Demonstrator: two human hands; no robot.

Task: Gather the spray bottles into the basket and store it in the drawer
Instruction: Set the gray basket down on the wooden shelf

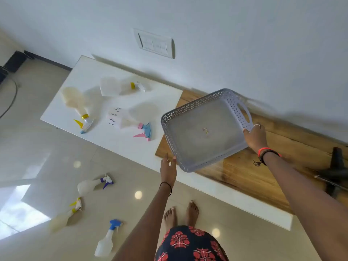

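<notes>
Basket (205,129) tilted over the wooden end of the worktop (244,176)! Our right hand (255,137) grips its handle end, and our left hand (168,167) touches the near rim with straight fingers. Three spray bottles (120,87) lie on the white part, the pink-and-blue one (140,129) nearest the basket. Three more lie on the floor (37,147).

— Place type?
— A home. Glossy cream floor tiles (47,147), plain white wall (244,34) with a household switch plate (154,43).
— Anything else?
— A low unit (244,176) ran along the wall, with a top part white, part wood. The person stood there on bare feet (192,211), in a printed dress (188,243).
</notes>
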